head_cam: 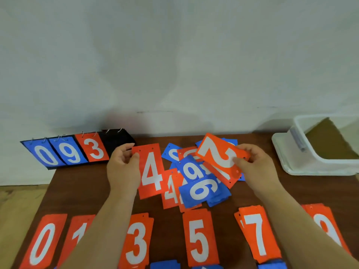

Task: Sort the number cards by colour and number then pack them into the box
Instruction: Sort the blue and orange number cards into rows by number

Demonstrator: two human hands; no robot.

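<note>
My left hand (pixel 122 167) pinches the upper left edge of a red 4 card (pixel 150 171), held upright above the table. My right hand (pixel 252 162) pinches a red 2 card (pixel 217 152), tilted over the mixed heap (pixel 200 183) of red and blue cards in the table's middle. A blue 6 and a blue 9 lie on top of that heap. Along the near edge lie red piles: 0 (pixel 42 243), 1 (pixel 79 230), 3 (pixel 137 241), 5 (pixel 200 237), 7 (pixel 256 233), and one half hidden under my right forearm (pixel 326 226). Blue cards peek out at the bottom edge.
A white plastic box (pixel 318 164) with a brown bottom stands at the back right. A black flip scoreboard (pixel 73 150) showing blue 0, blue 9 and red 3 leans at the back left. The brown table (pixel 77 193) ends at the left over a wooden floor.
</note>
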